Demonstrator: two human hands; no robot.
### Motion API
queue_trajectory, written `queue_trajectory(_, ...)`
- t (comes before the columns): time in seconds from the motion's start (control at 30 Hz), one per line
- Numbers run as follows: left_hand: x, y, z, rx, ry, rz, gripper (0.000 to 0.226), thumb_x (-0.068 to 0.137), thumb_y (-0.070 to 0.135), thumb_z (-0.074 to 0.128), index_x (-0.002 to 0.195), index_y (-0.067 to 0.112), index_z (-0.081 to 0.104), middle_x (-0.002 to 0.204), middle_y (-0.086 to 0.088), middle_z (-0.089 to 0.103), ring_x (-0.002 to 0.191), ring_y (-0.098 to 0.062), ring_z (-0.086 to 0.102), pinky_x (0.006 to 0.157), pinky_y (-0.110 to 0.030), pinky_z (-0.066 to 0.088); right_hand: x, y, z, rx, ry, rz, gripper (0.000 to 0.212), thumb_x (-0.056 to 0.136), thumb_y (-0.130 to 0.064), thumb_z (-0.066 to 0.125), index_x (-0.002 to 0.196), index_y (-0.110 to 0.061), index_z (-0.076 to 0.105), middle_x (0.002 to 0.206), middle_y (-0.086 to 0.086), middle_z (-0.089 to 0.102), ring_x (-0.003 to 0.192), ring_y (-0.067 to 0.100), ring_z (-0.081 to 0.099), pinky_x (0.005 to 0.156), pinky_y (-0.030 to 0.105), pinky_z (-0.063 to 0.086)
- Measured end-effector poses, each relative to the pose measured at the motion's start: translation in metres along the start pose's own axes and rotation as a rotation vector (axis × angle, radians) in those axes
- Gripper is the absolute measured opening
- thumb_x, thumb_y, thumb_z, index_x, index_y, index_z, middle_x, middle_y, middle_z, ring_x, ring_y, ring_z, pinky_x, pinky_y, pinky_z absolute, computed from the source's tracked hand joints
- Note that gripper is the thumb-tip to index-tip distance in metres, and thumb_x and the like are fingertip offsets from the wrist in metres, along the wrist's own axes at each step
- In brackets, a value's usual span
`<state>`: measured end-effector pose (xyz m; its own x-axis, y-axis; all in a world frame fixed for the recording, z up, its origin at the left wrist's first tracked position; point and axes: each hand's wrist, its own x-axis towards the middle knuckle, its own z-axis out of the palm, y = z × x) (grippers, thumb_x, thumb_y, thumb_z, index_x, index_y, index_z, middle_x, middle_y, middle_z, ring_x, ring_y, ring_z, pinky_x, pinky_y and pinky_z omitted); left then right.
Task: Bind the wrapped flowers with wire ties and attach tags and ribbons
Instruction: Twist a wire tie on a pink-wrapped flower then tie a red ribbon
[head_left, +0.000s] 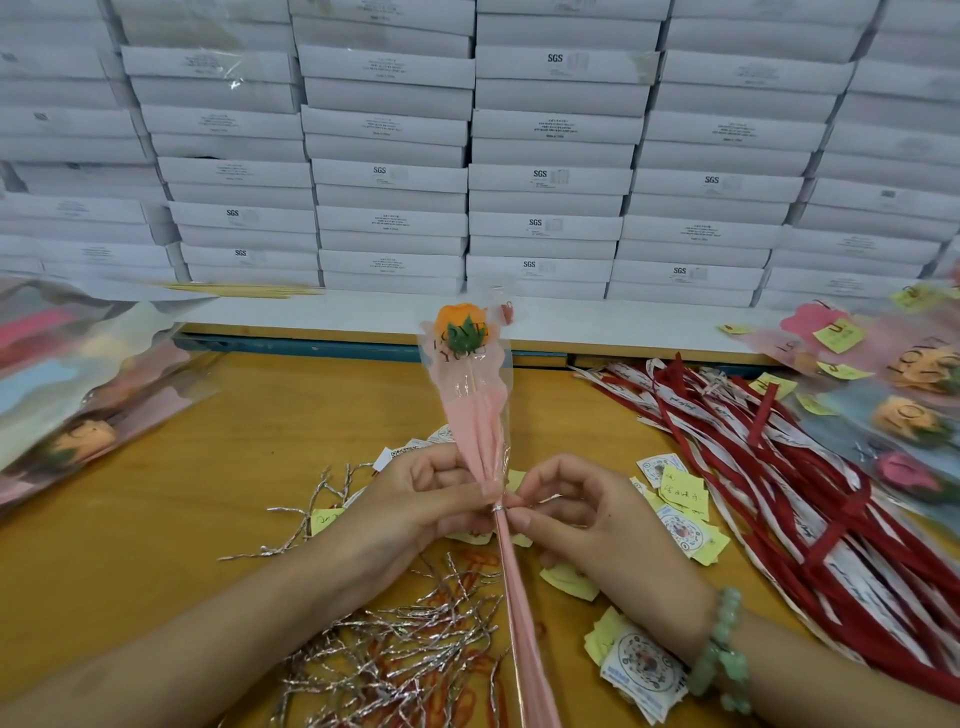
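Pink paper and clear film sheathe the one wrapped flower (475, 415), which stands nearly upright over the table (249, 415), its orange bloom on top. One silver wire tie (497, 510) rings its narrow neck. Just left of that ring the left hand (426, 499) clutches the wrap; just right of it the right hand (582, 514) pinches the tie's end. Left of the stem lie loose wire ties (405, 644), too many to count; right of it lie tags (678, 527) and ribbons (779, 467).

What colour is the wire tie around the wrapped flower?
The wire tie is silver; the head view shows it.
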<state>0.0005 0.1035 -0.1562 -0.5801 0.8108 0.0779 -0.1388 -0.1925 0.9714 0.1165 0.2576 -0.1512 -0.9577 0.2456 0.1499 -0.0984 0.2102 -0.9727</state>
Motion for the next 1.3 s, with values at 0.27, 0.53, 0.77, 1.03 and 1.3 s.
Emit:
queue_trajectory(0.27,0.0,-0.0004,0.0006,0.025,0.004,0.001,0.033,0.079,0.013,0.075,0.109,-0.001,0.068,0.103,-0.023,0.07,0.091,-0.028,0.07,0.083,-0.037,0.058,0.0005,0.0004,-0.0005,0.048,-0.027,-0.003,0.01,0.084,-0.008,0.071,0.09,-0.006,0.062,0.075,0.008,0.072,0.066,0.017,0.069,0.054,0.022,0.054)
queue_trajectory(0.53,-0.0008,0.0012,0.0014,0.065,0.03,0.002,0.03,0.081,0.008,0.071,0.109,-0.003,0.068,0.106,-0.021,0.066,0.094,-0.032,0.065,0.088,-0.042,0.055,0.0011,0.0005,-0.0022,0.128,-0.022,0.018,0.004,0.087,-0.003,0.067,0.09,-0.005,0.064,0.074,0.008,0.071,0.065,0.016,0.067,0.057,0.023,0.055)
queue_trajectory(0.77,-0.0012,0.0017,0.0024,0.022,0.086,0.0,0.033,0.067,0.016,0.078,0.097,0.003,0.074,0.102,-0.02,0.065,0.092,-0.03,0.064,0.082,-0.036,0.058,0.0004,-0.0014,-0.0023,0.125,0.036,-0.046,0.014,0.077,-0.017,0.073,0.087,-0.007,0.072,0.079,0.012,0.074,0.073,0.019,0.072,0.06,0.021,0.056)
queue_trajectory(1.03,-0.0013,0.0014,0.0016,0.006,0.096,0.001,0.034,0.068,0.016,0.078,0.098,0.002,0.073,0.1,-0.019,0.065,0.088,-0.027,0.067,0.073,-0.027,0.059,-0.0002,-0.0025,-0.0025,0.063,0.029,-0.107,0.026,0.062,-0.027,0.082,0.086,-0.017,0.075,0.084,0.006,0.075,0.075,0.019,0.072,0.071,0.024,0.058)
queue_trajectory(1.3,-0.0012,0.0021,0.0016,0.028,0.047,-0.014,0.038,0.074,0.014,0.075,0.105,-0.006,0.067,0.097,-0.017,0.065,0.085,-0.025,0.066,0.07,-0.025,0.057,-0.0039,-0.006,-0.0017,-0.039,0.044,-0.195,0.015,0.07,-0.026,0.077,0.084,-0.02,0.075,0.08,0.004,0.075,0.075,0.018,0.072,0.072,0.025,0.058)
